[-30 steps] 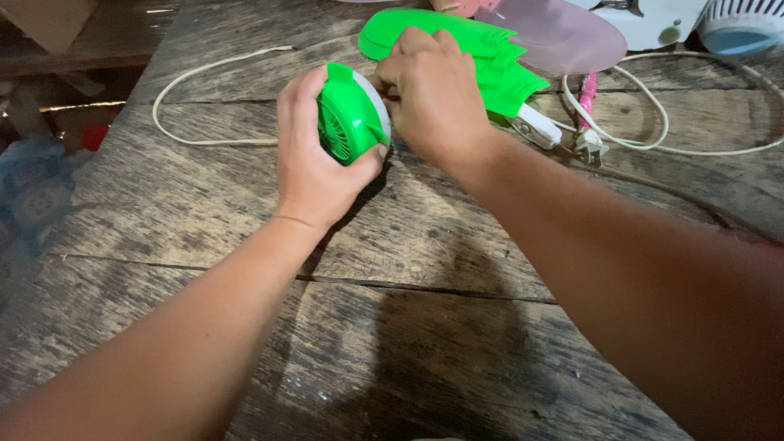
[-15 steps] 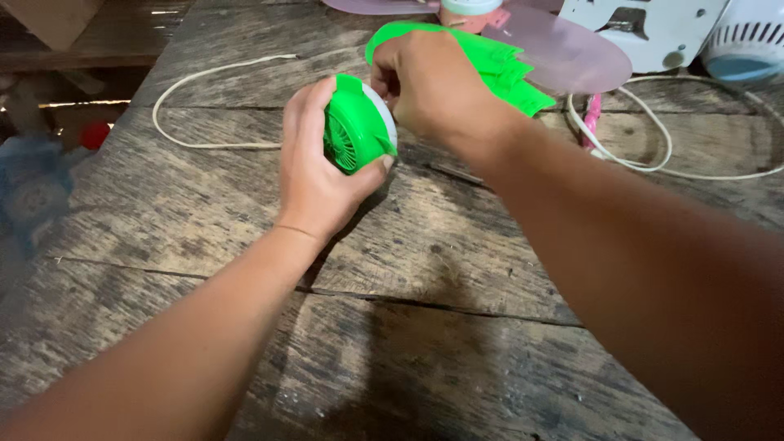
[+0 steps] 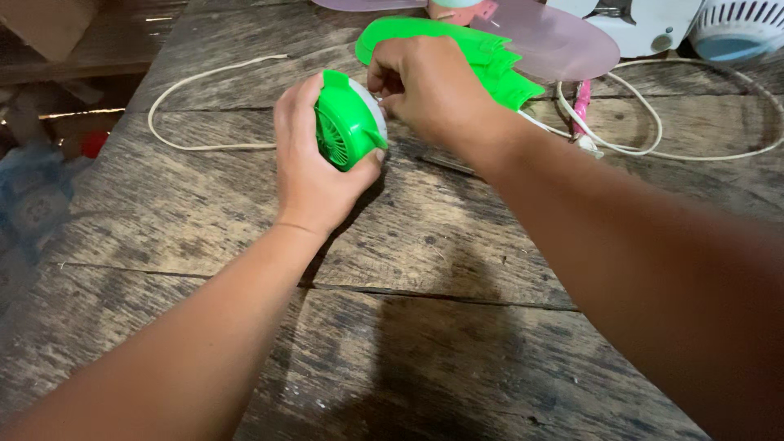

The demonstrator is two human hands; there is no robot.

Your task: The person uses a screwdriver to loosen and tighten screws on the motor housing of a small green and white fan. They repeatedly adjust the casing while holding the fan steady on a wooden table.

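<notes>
Little is changed since before: the round green motor case (image 3: 347, 122) is still gripped on the wooden table (image 3: 425, 327) by the left hand (image 3: 314, 159). Its white side is pinched by the right hand (image 3: 429, 90). Careful finger work seems needed next. Green fan blades (image 3: 441, 37) and a white cord (image 3: 204, 147) are lying nearby.
</notes>
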